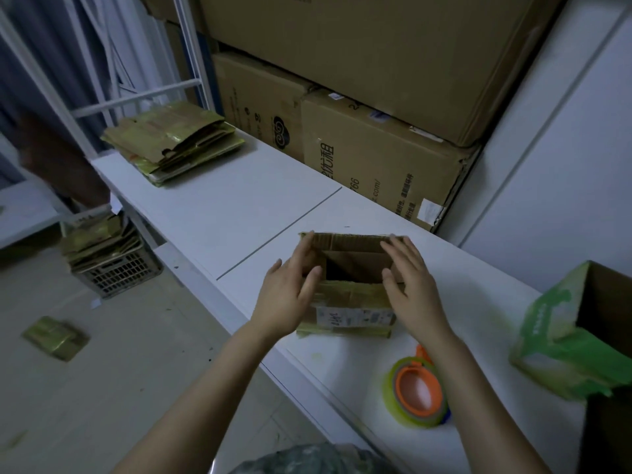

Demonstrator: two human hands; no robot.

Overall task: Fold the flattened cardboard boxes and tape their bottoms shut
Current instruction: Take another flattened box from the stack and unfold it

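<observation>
A small cardboard box stands opened up on the white table, its open end facing up, with yellowish tape and a white label on its near side. My left hand presses against the box's left side with straight fingers, thumb at the near rim. My right hand lies flat against the right side, fingers straight. A roll of yellow-green tape on an orange dispenser lies on the table near my right forearm. A stack of flattened boxes rests at the table's far left end.
Large brown cartons are stacked against the wall behind the table. A green-taped open box stands at the right. On the floor at the left are a crate with more flattened boxes and a loose folded one.
</observation>
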